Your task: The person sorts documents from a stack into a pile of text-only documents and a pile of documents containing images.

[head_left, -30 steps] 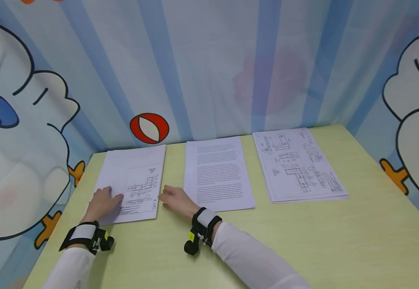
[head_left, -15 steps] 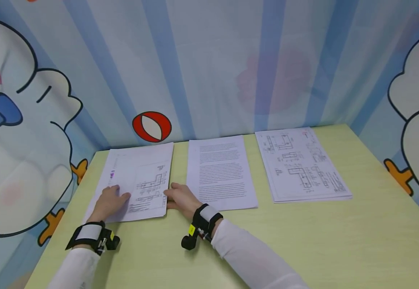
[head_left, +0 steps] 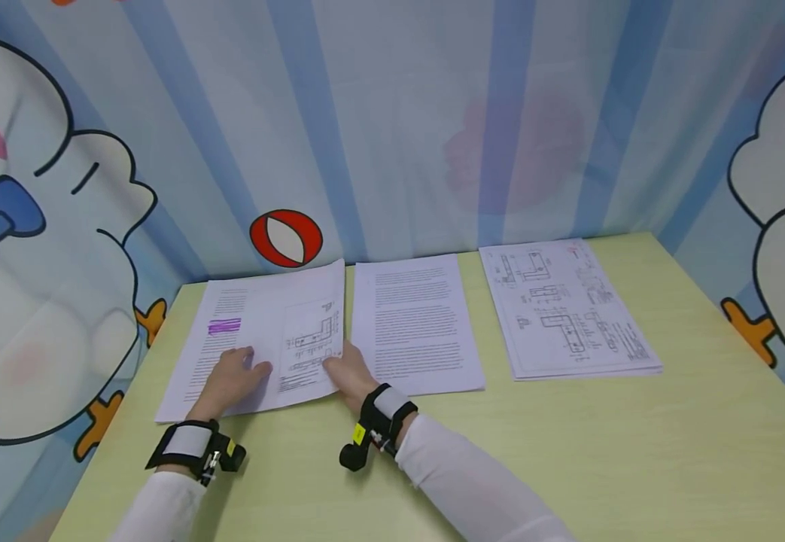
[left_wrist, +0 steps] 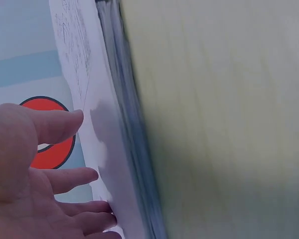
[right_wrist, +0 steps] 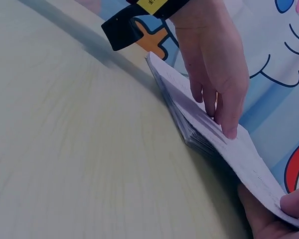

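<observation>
On the pale yellow-green counter [head_left: 568, 459], the right hand [head_left: 353, 376] is pinching a white paper sheet with a black line drawing [head_left: 307, 316].

With its thumb above and fingers beneath, it is holding the sheet's right edge raised, while the left hand [head_left: 229, 384] is resting on the papers, fingers loosely extended. At the counter's left, the sheet is overlapping a white text page with a purple highlighted band [head_left: 211, 342]. Just beside it, a white stack of printed text [head_left: 419, 324] is lying flat; farther right, a white stack of line drawings [head_left: 561, 309] is lying.
</observation>
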Demonstrator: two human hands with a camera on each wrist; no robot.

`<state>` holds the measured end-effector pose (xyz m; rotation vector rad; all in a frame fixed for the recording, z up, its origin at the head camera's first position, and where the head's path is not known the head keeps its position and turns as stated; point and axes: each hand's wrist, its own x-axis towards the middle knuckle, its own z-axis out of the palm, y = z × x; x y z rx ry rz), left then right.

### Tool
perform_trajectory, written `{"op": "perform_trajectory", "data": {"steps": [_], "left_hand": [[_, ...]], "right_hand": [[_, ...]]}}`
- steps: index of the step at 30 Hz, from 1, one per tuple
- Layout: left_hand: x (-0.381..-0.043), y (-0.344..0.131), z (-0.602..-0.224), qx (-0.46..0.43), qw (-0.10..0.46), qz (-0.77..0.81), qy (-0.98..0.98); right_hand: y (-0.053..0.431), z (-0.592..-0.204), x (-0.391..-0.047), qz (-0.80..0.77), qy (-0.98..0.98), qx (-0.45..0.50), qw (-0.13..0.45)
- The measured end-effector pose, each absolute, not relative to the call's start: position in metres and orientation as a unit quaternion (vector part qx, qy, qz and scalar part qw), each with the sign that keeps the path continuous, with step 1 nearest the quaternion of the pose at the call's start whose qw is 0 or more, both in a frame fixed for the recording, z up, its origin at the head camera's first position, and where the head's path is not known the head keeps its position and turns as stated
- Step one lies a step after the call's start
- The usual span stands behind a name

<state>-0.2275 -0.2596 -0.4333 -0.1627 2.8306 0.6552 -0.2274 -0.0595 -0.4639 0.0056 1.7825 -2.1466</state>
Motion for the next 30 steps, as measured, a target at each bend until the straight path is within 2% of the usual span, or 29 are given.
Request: {"op": "perform_trajectory", "data": {"steps": [6, 16, 22, 30], "left_hand": [[-0.231, -0.254, -0.435, -0.064, 0.105, 0.249, 0.961], [-0.24, -0.243, -0.434, -0.147, 0.073, 0.4, 0.902], [-0.243, -0.228, -0.428, -0.164, 0.04, 0.509, 0.844], [-0.243, -0.196, -0.409, -0.164, 0.038, 0.618, 0.768]], "right_hand": [[-0.046, -0.461, -0.228, -0.768, 0.617, 0.004, 0.171], [-0.012, -0.449, -0.237, -0.792, 0.586, 0.007, 0.172], [0.013, -0.436, -0.239, -0.798, 0.577, -0.01, 0.175], [0.053, -0.419, -0.242, -0.786, 0.596, -0.037, 0.161]]}}
